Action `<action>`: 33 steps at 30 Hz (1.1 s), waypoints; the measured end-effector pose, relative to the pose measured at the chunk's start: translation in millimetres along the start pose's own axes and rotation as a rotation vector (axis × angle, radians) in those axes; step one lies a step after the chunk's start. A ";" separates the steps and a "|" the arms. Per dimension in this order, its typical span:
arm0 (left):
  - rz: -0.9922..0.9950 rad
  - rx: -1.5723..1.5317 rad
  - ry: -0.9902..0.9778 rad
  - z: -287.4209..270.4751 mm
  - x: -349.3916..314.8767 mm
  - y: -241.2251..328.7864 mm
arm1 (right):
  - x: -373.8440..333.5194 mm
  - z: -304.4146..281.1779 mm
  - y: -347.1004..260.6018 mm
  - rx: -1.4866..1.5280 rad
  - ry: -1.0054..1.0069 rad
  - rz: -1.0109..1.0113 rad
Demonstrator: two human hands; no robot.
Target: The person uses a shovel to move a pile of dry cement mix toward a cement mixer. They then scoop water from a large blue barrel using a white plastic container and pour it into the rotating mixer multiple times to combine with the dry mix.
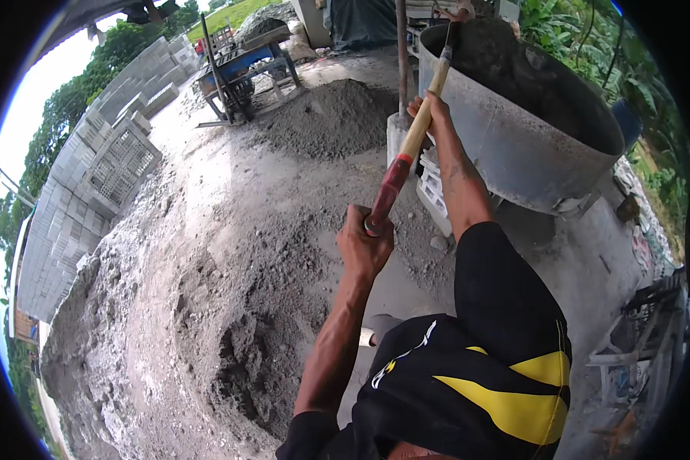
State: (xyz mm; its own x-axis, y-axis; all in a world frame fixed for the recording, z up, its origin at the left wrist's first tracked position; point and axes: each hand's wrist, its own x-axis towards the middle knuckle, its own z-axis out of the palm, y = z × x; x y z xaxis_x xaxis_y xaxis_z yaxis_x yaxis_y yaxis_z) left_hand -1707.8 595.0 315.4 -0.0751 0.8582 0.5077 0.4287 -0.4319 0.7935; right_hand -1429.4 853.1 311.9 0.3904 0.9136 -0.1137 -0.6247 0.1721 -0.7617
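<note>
Both hands grip a long-handled shovel (418, 132) with a pale wooden shaft and a red lower end. My left hand (366, 241) is closed round the grip at the red end, low and near my body. Farther up the shaft, my right hand (431, 113) is wrapped round the bare wood with the arm stretched out. The shovel slants up and away over the rim of a large round metal drum (506, 134). Its far end reaches the drum's far left edge, where the blade is hard to make out. Dark grey material (540, 80) lies inside the drum.
A broad heap of grey gravelly sand (238, 337) spreads to my left. Ahead are a smaller grey pile (330, 115), a blue machine frame (247, 67) and a thin upright post (402, 54). Stacked concrete blocks (77, 199) line the far left; metal frames (644, 345) stand right.
</note>
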 end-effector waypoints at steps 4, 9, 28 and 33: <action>0.101 -0.010 0.075 -15.5 -106.4 -47.5 | -62.4 -42.8 45.6 -0.248 -0.112 0.110; -0.457 -0.409 0.617 -71.6 -318.2 -70.0 | -114.8 -50.7 161.2 -0.103 -0.197 0.384; -2.071 0.038 2.054 136.6 -622.9 123.2 | -557.3 -455.3 518.0 -1.789 -0.437 1.530; -1.644 -0.470 2.525 141.0 -530.7 -111.1 | -434.7 -345.6 739.0 -1.661 -0.744 1.350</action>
State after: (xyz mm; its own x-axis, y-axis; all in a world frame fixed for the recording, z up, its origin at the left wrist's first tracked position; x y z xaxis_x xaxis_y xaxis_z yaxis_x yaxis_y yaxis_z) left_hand -1588.6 226.6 -89.5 0.0216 -0.6575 -0.7531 -0.6397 -0.5880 0.4950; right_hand -1827.0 455.8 -421.9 -0.1247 0.1961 -0.9726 0.8629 -0.4624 -0.2038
